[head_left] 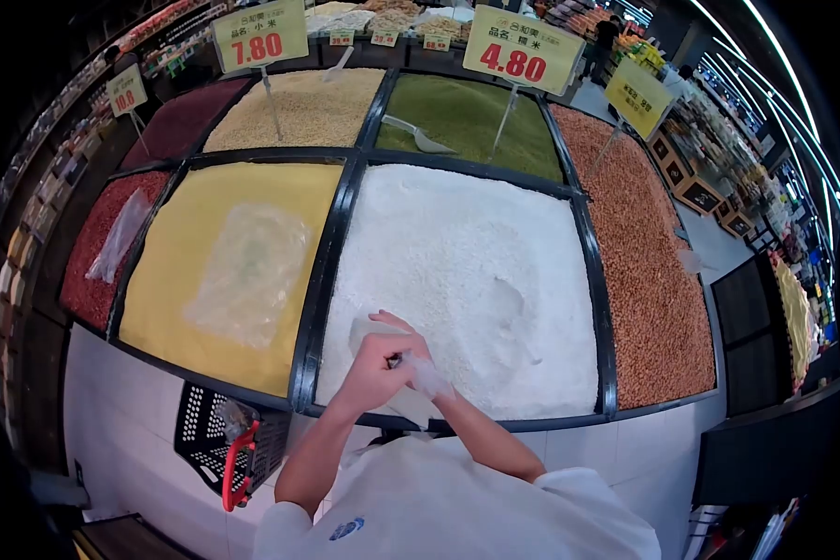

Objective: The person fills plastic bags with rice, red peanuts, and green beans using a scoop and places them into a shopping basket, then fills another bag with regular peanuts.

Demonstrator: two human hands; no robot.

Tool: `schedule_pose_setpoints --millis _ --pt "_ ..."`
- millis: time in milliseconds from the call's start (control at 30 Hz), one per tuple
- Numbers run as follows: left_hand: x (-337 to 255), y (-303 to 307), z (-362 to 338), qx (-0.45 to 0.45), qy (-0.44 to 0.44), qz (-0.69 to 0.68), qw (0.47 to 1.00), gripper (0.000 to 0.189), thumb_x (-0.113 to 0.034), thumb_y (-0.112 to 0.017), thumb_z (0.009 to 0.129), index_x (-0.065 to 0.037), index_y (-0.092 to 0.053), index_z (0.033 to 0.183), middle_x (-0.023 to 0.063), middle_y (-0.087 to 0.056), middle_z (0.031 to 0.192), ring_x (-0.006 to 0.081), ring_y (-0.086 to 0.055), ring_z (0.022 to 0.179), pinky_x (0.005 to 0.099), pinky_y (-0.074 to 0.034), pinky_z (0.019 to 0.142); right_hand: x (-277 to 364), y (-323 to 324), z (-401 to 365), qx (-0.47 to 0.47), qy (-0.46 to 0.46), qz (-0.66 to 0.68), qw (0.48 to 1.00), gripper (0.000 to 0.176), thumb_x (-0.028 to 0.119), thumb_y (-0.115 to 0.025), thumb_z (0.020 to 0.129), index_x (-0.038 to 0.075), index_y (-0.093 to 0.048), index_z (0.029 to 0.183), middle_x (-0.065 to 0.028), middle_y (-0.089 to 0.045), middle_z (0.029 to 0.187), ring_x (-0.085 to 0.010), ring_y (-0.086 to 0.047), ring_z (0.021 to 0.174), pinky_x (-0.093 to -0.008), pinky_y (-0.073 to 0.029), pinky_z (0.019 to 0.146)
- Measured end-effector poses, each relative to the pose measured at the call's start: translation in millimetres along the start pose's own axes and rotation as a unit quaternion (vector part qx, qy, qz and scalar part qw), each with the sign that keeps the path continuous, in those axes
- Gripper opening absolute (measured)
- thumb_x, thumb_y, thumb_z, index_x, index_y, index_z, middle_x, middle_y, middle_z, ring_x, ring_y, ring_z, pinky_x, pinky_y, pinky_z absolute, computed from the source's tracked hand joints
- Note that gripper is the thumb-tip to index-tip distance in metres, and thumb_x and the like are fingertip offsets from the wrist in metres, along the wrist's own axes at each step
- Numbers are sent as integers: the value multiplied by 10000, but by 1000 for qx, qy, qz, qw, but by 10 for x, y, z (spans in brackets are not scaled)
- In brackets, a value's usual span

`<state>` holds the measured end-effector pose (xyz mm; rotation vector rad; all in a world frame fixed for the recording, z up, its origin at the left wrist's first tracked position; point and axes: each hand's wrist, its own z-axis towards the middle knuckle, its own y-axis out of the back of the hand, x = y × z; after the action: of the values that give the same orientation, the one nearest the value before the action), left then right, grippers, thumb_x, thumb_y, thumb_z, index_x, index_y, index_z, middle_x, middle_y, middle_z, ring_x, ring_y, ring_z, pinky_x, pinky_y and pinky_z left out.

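My left hand (376,369) and my right hand (414,351) come together over the near left part of the bin of white grain or flour (439,243). Both are closed, with a thin translucent plastic bag (427,378) gathered at them; its film bunches by my right wrist. Pale material of the bag also shows beneath and beyond my fingers. The hands overlap, so the fingertips and whatever lies inside the bag are partly hidden. The white surface has a shallow hollow on its right side.
Left is a yellow-grain bin (168,271) with a clear plastic bag (252,271) lying on it. Reddish-brown grains or nuts (644,299) fill the right bin. A scoop (425,140) rests in the green bin (467,107). A black shopping basket (210,434) with a red handle (238,462) stands below left.
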<state>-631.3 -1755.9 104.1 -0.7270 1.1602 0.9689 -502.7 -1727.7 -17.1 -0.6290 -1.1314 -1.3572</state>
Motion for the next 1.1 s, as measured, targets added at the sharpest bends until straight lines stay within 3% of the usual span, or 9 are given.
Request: schedule_pose_setpoints --millis 133,267,333,467,533,633,833,967,1100 --pt "-143 -126 10 20 -58 69 996 104 24 -568 746 -6 -638 818 19 -574 675 68 -466 561 220 -365 504 -13 320 -234 73 -180 162 967 238 187 -654 787 18 -639 954 -115 -671 969 -221 -626 935 -368 -488 817" --pt "-630 -269 35 61 -190 38 979 116 20 -619 775 -2 -624 889 44 -539 674 121 -489 546 259 -377 481 -227 269 -543 49 -205 65 975 206 158 -608 816 3 -637 949 -120 -668 898 -217 -626 877 -365 -483 773" --pt "-912 -387 84 146 -246 -53 957 143 -60 -691 786 -23 -619 903 42 -504 649 166 -484 517 298 -375 466 -365 158 -627 17 -201 -14 979 195 144 -586 831 -5 -637 946 -122 -666 862 -215 -626 848 -364 -480 751" --pt "-1463 -750 213 249 -391 -135 876 308 -318 -667 870 -35 -642 988 56 -558 744 213 -521 544 306 -380 480 -455 53 -622 -16 -201 -79 976 184 116 -540 861 -20 -635 941 -127 -662 791 -211 -627 789 -361 -475 707" --pt "-1628 -998 237 244 -438 -181 846 448 -501 -652 809 -56 -621 846 47 -466 647 210 -492 492 321 -345 430 -334 76 -581 -7 -228 -72 971 192 100 -526 859 -30 -627 957 -135 -662 804 -212 -627 792 -363 -478 715" --pt "-1824 -1111 272 232 -504 -206 806 512 -573 -660 776 -63 -613 772 38 -394 583 189 -452 438 308 -302 386 -326 85 -585 -15 -243 -51 969 201 93 -520 859 -34 -624 976 -145 -667 827 -220 -628 798 -365 -479 727" --pt "-1868 -1146 310 194 -542 -225 786 564 -600 -637 781 -38 -602 751 30 -369 562 163 -422 413 284 -278 374 -331 81 -587 -33 -254 -18 967 201 94 -523 858 -37 -615 981 -157 -659 858 -236 -619 837 -370 -472 752" --pt "-1679 -1185 116 132 -474 -185 851 368 -389 -663 837 -55 -552 730 51 -408 620 177 -461 498 309 -315 434 -430 54 -595 -46 -225 -19 973 203 94 -527 860 -34 -611 993 -162 -655 876 -237 -615 855 -371 -470 763" --pt "-1741 -1067 211 171 -506 -181 826 466 -486 -620 836 -41 -559 714 41 -407 607 164 -457 483 295 -305 412 -347 51 -592 -53 -229 -33 972 203 98 -534 864 -30 -607 1004 -158 -654 870 -241 -612 844 -371 -468 762"
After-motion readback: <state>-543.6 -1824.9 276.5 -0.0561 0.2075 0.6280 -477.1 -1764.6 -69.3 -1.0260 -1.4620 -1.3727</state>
